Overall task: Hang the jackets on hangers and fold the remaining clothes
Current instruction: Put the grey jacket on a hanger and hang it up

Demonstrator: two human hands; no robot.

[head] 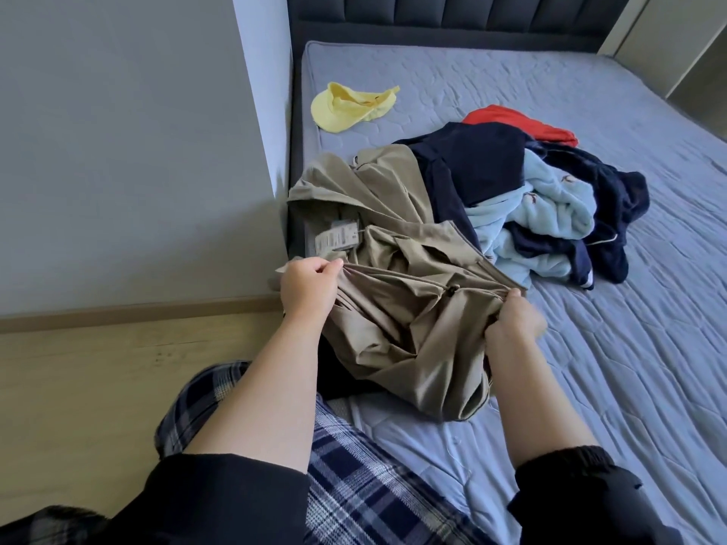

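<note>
Left hand, right hand each pinch khaki jacket; we advise lifting clear, shaking flat.

Bed with quilted grey-blue cover and dark padded headboard, set against a grey wall. Light wooden floor with skirting board at left.

Home bedroom — bed; padded headboard

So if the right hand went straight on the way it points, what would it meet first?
Past the beige jacket it grips, the right hand would probably reach the light blue fleece first.
</note>
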